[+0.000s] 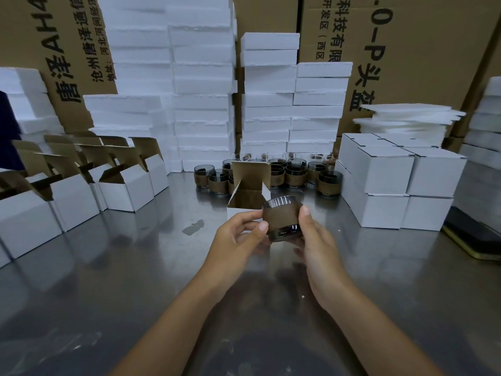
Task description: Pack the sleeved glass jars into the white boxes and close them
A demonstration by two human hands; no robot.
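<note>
Near the centre of the frame the sleeved jar [282, 219] is held in the air between both hands, above the metal surface [130, 267] and just in front of the open white box [245, 198]. The first risk, as I judge it: the glass is smooth and the brown sleeve may slide on it, so a grip on the sleeve alone could let the jar drop on the hard surface and crack. The left hand [240, 236] pinches the jar's left side between thumb and curled fingers. The right hand [315, 241] grasps the right side, thumb up on the sleeve and fingers under the base. Neither hand is free.

Just behind, the box stands with its lid flap upright and its side flaps out. A second risk is that the jar catches a flap, or pushes this light box back into the waiting jars [295, 172] close behind it. Farther away, more open boxes [122, 185] stand at the left and closed boxes [393, 180] are stacked at the right
</note>
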